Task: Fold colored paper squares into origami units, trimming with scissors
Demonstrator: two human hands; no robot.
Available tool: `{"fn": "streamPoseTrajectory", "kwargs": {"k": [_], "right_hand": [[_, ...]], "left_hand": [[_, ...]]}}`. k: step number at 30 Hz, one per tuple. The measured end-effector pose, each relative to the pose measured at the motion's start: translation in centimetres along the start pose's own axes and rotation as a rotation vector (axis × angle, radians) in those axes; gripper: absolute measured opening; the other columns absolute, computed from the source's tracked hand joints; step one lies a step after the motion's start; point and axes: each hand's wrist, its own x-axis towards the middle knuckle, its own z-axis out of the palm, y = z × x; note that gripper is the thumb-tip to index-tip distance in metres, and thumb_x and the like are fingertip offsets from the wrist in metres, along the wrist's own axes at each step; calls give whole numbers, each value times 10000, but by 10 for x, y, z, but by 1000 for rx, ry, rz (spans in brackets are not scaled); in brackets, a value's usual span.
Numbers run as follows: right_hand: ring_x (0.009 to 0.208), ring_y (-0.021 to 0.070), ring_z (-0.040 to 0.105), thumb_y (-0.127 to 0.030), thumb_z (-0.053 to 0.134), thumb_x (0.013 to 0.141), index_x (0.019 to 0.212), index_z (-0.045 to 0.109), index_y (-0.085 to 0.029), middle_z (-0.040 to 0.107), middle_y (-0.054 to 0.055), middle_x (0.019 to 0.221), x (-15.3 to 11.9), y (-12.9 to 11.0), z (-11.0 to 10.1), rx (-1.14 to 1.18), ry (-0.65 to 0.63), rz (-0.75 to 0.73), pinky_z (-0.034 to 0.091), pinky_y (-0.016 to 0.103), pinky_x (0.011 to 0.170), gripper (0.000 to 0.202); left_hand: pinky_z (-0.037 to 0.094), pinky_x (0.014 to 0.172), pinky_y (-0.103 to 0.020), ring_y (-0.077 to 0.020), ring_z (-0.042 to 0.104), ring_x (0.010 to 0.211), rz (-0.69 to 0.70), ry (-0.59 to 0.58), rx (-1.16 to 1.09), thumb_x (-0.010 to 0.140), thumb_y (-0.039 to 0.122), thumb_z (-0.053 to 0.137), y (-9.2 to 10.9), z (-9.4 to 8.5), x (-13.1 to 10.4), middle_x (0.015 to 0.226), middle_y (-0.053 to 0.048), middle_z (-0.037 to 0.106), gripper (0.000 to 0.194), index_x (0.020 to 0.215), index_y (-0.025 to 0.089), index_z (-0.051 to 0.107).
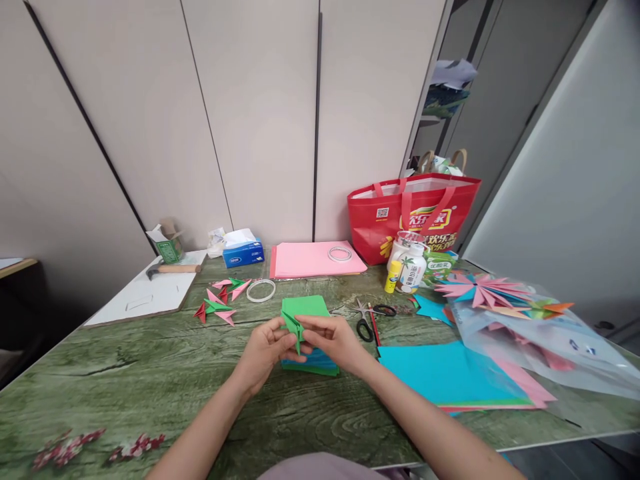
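Observation:
A folded green paper piece (294, 325) with pointed tips is pinched between both hands. My left hand (267, 350) grips it from the left, thumb over its lower part. From the right, my right hand (333, 339) has its fingers closed on the same fold. Right below lies a stack of green and blue paper sheets (306, 305), partly covered by the hands. To the left sit several small folded pieces (220, 307) in pink, red and green. Black-handled scissors (367, 320) and a red pencil (374, 325) rest right of the stack.
Pink sheets (305, 259) with a tape roll lie behind, near a second tape roll (261, 291) and a tissue box (243, 254). A hammer (175, 269) rests on a white board. Rightward are a glue stick (393, 277), blue sheets (440, 373), paper stars (483, 291) and a red bag (370, 227).

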Motion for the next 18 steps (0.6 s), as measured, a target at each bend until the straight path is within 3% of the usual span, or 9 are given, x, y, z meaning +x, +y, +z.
{"fn": "streamPoseTrajectory", "kwargs": {"k": [4,9,12,14,18], "right_hand": [[781,161,628,-295,605,682,989,594,-182,670,42,914,-2,4,6,-25,95,-38,512,318,721,327],[584,113,601,-245,570,699,888,518,-187,646,11,743,-6,8,14,-120,156,-68,502,234,552,204],[606,119,599,-214,548,709,804,516,-181,624,5,697,-8,8,14,-224,160,-123,494,237,573,105],[705,134,611,-199,515,731,789,540,-176,636,35,798,-10,4,13,-268,119,-165,499,260,641,66],[970,155,545,-179,519,728,897,578,-187,559,69,1079,-11,-4,10,-282,27,-211,473,281,780,179]], "left_hand": [[524,611,-332,-204,645,662,4,-5,35,693,285,636,-1,1,-1,744,-87,677,293,936,138,568],[519,598,-338,-187,634,602,39,9,108,694,296,628,-2,2,-1,702,-67,668,263,890,134,561],[504,565,-305,-168,617,559,59,54,190,678,302,639,-3,2,-2,661,-56,665,249,841,128,569],[485,544,-274,-155,600,547,81,117,254,656,295,657,-3,1,-1,614,-39,655,224,783,129,578],[443,519,-235,-144,570,549,154,287,342,618,280,682,-4,-3,1,569,-18,628,175,675,137,600]]}}
